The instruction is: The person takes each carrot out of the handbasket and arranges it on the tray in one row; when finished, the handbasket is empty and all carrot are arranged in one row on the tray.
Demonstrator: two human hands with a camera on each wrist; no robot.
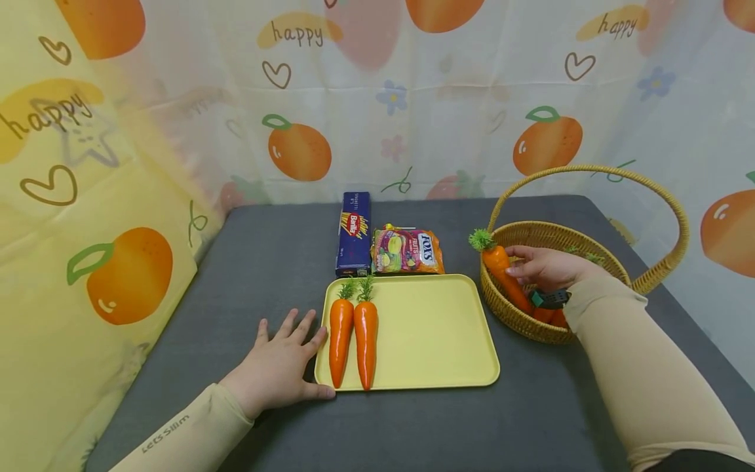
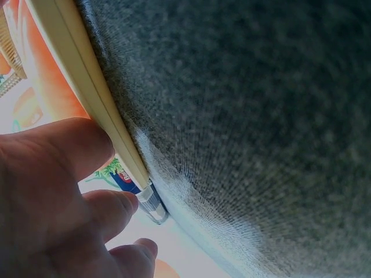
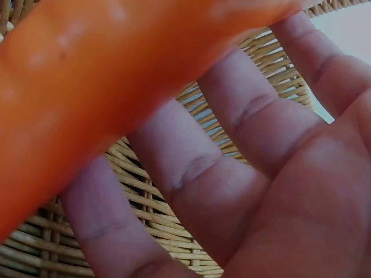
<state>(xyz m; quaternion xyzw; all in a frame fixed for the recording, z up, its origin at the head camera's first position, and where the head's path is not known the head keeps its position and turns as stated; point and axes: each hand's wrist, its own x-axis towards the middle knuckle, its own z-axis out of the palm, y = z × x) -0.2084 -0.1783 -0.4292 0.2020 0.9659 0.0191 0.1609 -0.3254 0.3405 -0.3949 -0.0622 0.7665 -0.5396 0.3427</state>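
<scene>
My right hand (image 1: pixel 545 267) holds an orange carrot (image 1: pixel 507 280) with a green leafy top, tilted over the left rim of the wicker basket (image 1: pixel 504 316). Up close in the right wrist view, fingers lie along the underside of that carrot (image 3: pixel 116 63). More carrots (image 1: pixel 557 318) sit in the basket, partly hidden by my hand and wrist. With fingers spread, my left hand (image 1: pixel 274 370) rests at the left edge of the yellow tray (image 1: pixel 433 334), touching it. Two carrots (image 1: pixel 341 337) lie side by side on the tray's left part, tops pointing away.
Behind the tray lie a blue Barilla spaghetti box (image 1: pixel 355 233) and a colourful Fox's candy bag (image 1: pixel 407 250). The basket's tall handle (image 1: pixel 590 168) arches over its right side. A grey cloth (image 1: pixel 277 249) covers the table, and a printed curtain (image 1: pixel 366 111) hangs behind.
</scene>
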